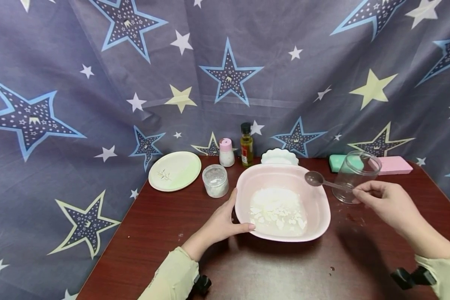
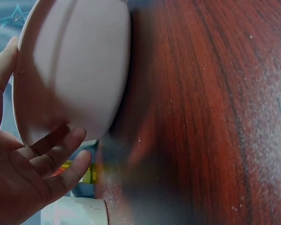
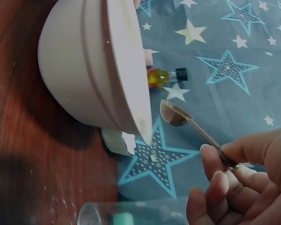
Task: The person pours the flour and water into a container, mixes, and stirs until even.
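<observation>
Pink bowl [image 1: 315, 208] sat on the dark red bench [image 1: 270, 271], near its middle, closest of the things to the person, with white flour and flakes [image 1: 277, 210] heaped inside. The left hand [image 1: 219, 223] was at the bowl's near left side, thumb laid along the rim and the fingers spread, relaxed, against the outer wall; the left wrist view showed those fingers [image 2: 61, 154] loosely extended under the bowl's side, so this grip was open, bracing rather than clasping. The right hand [image 1: 384, 202] hovered to the right of the bowl, its grip closed in a pinch on the handle of a small brown spoon [image 1: 315, 178], whose scoop was held above the bowl's far right rim. Just behind that hand a clear plastic cup [image 1: 354, 175] was tilted above the bench. Left of the bowl stood a small clear jar [image 1: 215, 181] with white contents. Farther back lay a pale green plate [image 1: 175, 171], then a pink-capped shaker [image 1: 226, 153], an oil bottle [image 1: 246, 146] and a white scalloped dish [image 1: 279, 157]. At the far right lay a green block [image 1: 335, 162] and a pink block [image 1: 395, 165], against the star-printed cloth [image 1: 97, 83].
</observation>
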A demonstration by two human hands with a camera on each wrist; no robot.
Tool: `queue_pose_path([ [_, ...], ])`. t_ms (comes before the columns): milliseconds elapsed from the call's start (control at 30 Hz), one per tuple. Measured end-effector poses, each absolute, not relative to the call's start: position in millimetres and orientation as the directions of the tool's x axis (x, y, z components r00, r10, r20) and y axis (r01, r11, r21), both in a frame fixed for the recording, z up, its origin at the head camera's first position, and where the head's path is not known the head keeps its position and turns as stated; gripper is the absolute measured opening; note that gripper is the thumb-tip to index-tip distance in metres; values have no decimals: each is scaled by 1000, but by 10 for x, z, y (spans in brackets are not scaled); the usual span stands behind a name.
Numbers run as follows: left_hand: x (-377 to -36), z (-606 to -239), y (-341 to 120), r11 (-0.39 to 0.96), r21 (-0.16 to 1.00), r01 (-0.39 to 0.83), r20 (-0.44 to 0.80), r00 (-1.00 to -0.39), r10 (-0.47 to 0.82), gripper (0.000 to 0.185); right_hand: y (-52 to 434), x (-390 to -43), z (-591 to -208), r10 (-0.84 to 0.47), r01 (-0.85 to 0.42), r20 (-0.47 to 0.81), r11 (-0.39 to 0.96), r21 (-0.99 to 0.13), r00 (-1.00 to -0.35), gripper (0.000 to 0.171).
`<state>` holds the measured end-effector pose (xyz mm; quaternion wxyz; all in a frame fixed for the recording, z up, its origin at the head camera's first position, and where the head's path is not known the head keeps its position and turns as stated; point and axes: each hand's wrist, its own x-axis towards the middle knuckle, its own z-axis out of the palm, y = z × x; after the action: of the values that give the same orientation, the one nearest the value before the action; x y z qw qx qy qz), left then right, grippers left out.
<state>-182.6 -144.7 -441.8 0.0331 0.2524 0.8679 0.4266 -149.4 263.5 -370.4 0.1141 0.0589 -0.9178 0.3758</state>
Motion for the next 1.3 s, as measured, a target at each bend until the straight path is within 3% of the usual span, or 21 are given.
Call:
queue_pose_path([
  [267,-1811,-4416,-1435,492,772,404,154,-868,472,116,2380,-1695,-3808,-75,-185,188,712,-677,-979,18],
  [600,-1819,-4432,-1435,487,777,400,153,-869,470,115,2231,-1736,-3843,-141,-234,206,799,-554,-968,8],
  [833,-1816,-4420,-1449,492,778,391,148,-875,461,115,2160,-1718,-3812,-211,-270,170,801,-534,-963,5],
  [1033,-1819,-4434,-1459,489,780,391,149,-874,462,115,2055,-1686,-3841,-288,-289,101,745,-602,-952,5],
  [1300,-1814,-4429,-1463,475,795,376,140,-877,460,114,1861,-1669,-3861,-298,-244,55,645,-724,-953,3],
])
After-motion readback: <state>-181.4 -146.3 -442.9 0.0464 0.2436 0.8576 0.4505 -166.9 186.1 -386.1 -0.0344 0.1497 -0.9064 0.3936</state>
